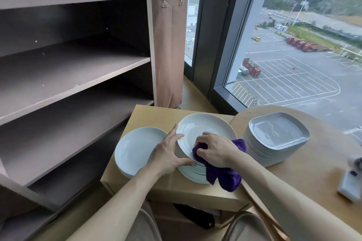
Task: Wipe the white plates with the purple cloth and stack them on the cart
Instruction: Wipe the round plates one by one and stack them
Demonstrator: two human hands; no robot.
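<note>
Right now the top plate [205,125] sits tilted on a pile [194,174] of round white plates near the front edge of the wooden worktop [152,115]. The left hand [168,154] holds it by the rim, fingers spread along the edge and thumb at the lower side. The right hand [215,150] is closed around the bunched purple cloth [225,176] and presses it onto the plate's face.

The main risk is the pile. The plates beneath look fanned out rather than squarely stacked, and part of the cloth hangs over them towards the worktop's edge. A hard wiping stroke could push the tilted plate out of the left hand's hold, or drag the lower plates forward. A second pile [137,148] stands just beside it on the left, so a slip that way could knock plate against plate. The cart [78,64] shows no plates on its shelves yet.
</note>
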